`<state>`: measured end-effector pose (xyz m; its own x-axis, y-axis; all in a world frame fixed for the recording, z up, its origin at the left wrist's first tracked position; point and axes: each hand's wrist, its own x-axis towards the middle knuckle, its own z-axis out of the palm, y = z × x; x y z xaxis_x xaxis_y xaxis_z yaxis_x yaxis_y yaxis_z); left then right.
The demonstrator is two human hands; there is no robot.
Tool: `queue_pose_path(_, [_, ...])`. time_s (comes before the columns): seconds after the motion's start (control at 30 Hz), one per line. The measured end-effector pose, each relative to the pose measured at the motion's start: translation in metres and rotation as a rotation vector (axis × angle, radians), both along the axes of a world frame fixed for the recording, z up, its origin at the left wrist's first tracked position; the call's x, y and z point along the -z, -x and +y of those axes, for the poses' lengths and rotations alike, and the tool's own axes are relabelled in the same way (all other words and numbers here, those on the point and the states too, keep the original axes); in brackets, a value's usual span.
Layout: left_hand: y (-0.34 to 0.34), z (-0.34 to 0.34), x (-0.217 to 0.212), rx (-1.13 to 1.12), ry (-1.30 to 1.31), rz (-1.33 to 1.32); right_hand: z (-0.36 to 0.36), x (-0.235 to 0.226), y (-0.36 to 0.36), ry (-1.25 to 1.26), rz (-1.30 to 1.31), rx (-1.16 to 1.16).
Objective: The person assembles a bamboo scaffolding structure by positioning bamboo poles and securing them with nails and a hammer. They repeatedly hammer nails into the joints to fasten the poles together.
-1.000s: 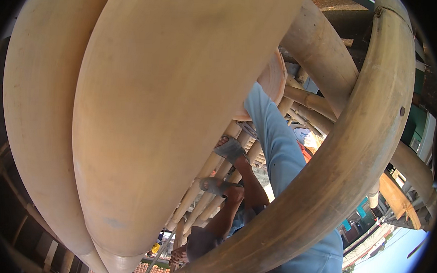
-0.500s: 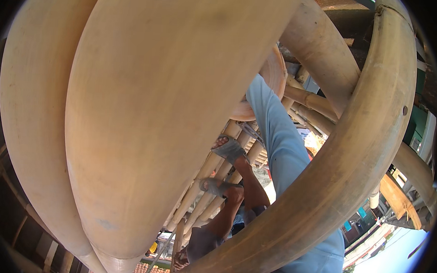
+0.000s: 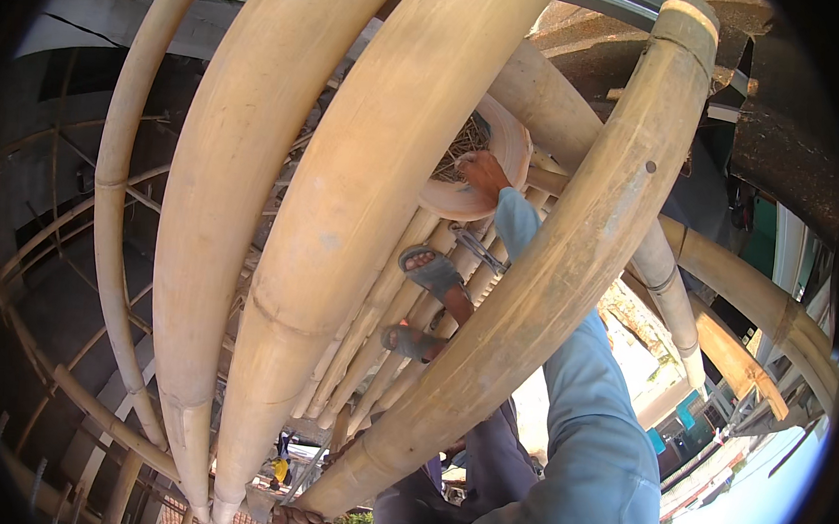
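This is an outdoor building site, high up on a bamboo scaffold. Thick bamboo poles [image 3: 347, 192] fill the middle of the frame, crossing and bending toward the rim. Thinner bamboo rails [image 3: 117, 246] form a lattice at the left against a rough grey concrete wall [image 3: 55, 148]. Far below, at the lower right, small rooftops [image 3: 704, 448] and a sunlit street [image 3: 642, 359] show between the poles.
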<state>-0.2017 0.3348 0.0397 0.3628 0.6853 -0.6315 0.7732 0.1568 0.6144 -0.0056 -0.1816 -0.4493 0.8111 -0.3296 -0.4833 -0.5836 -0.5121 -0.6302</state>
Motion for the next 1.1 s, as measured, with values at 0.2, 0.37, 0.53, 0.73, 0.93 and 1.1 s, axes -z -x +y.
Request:
queue_pose_path(0.2, [-0.005, -0.011, -0.011, -0.04, 0.308, 0.002, -0.012, -0.078, 0.101, -0.085, 0.162, 0.111])
queue_pose_path(0.37, [-0.012, -0.01, -0.007, -0.145, 0.171, 0.042, 0.009, -0.178, 0.146, -0.184, 0.137, 0.136])
queue_pose_path(0.53, [-0.013, -0.003, -0.001, -0.186, 0.147, -0.053, 0.063, -0.369, 0.2, -0.014, 0.404, -0.29])
queue_pose_path(0.73, [-0.009, -0.008, -0.051, -0.312, 0.616, -0.3, 0.148, -0.573, 0.181, -0.958, 0.326, 0.078])
queue_pose_path(0.93, [-0.031, -0.053, -0.126, -0.317, 0.903, -0.631, 0.267, -0.61, 0.12, -1.085, 0.321, -0.192])
queue_pose_path(1.1, [-0.024, -0.058, -0.13, -0.458, 0.9, -0.646, 0.323, -0.624, 0.105, -0.976, 0.411, -0.534])
